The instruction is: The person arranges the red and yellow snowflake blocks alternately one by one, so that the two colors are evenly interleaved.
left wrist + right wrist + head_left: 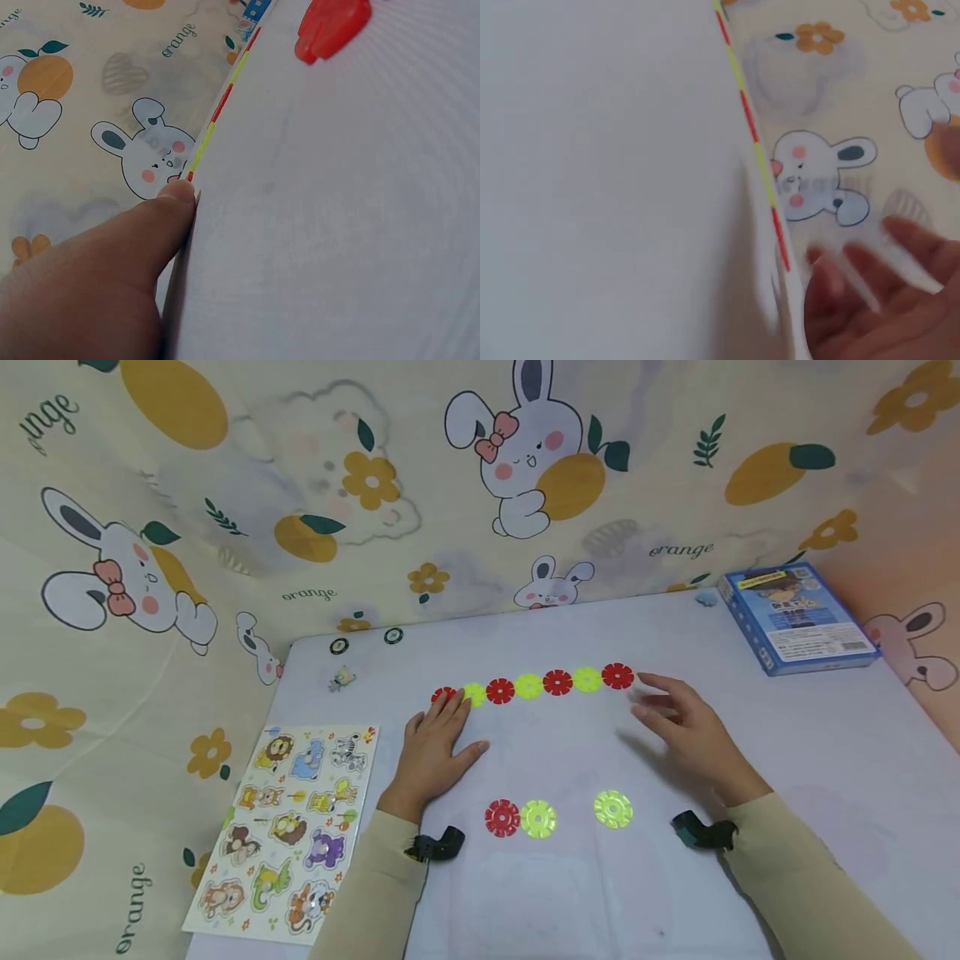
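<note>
**A:** Head view first! A row of seven notched discs [525, 682], red and yellow-green by turns, stretches across the worktop [555, 893], long axis running left to right.

**B:** And the hands?

**A:** Left hand [438, 760] on the left end, fingers straight and spread, tips over the leftmost red disc [443, 692] and the edge of its yellow-green neighbour [474, 694]. Right hand [693, 735] at the far right, fingers part-bent, thumb apart, nothing visible in its grasp, index tip just beside the last red disc [618, 676].

**B:** So the row spans the space between them, just forward of both palms, and the left is nearer!

**A:** Right. Nearer the person, a loose red disc [502, 818] beside a loose yellow-green disc [538, 819], with a lone yellow-green disc [613, 810] off to the right.

**B:** Left wrist view: the row's edge-on, running away past the thumb tip. The other fingers don't show, so I can't tell their state here.

**A:** Right wrist view, edge-on again: red end closest to the hand, blurred fingers parted and standing clear of it!
</note>
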Demonstrator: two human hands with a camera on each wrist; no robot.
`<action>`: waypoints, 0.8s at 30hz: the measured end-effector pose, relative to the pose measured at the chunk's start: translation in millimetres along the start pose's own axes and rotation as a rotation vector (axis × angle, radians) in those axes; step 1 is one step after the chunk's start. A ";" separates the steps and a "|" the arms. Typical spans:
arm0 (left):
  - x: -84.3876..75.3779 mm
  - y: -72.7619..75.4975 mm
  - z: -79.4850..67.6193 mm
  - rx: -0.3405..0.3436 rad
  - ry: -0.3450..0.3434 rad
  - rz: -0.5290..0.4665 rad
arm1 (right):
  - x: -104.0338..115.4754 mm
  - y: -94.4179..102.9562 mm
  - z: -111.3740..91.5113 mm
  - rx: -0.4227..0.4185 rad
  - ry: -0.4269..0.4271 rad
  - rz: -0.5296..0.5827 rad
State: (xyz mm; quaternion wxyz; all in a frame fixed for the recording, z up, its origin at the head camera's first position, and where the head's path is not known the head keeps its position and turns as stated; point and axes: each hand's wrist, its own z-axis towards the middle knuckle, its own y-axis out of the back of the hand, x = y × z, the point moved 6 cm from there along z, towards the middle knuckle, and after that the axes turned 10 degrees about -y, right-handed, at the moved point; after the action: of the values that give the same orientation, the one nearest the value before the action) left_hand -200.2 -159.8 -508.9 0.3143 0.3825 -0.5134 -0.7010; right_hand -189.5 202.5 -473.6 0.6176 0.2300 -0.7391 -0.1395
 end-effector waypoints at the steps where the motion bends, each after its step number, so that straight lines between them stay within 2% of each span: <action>1: -0.2 0.1 0.1 0.000 0.000 -0.001 | 0.4 1.9 -6.1 0.021 0.008 0.040; 7: -0.8 0.9 -0.1 0.008 0.004 0.002 | 2.7 -4.4 -40.4 0.229 0.083 0.185; 10: -0.3 1.6 -0.5 0.006 0.009 0.006 | 3.8 -16.2 -57.0 0.330 0.126 0.187; 13: -0.3 2.4 -0.9 -0.001 0.008 0.003 | 1.2 -31.2 -68.7 0.382 0.098 0.094; 17: 0.1 2.0 -1.0 -0.003 0.010 0.005 | -2.0 -49.5 -77.1 0.400 0.055 -0.143; 21: 0.2 0.0 -0.2 0.004 0.010 0.012 | 2.9 -58.6 -79.9 0.367 0.135 -0.313; 24: 0.0 -0.9 0.4 0.005 0.008 0.017 | 6.8 -59.4 -80.1 0.336 0.180 -0.346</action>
State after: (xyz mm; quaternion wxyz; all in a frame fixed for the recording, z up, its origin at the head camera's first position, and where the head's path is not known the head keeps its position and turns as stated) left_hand -200.6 -159.3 -509.7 0.3215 0.3818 -0.5169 -0.6955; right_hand -102.1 154.5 -481.0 0.6010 0.4640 -0.6434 -0.0973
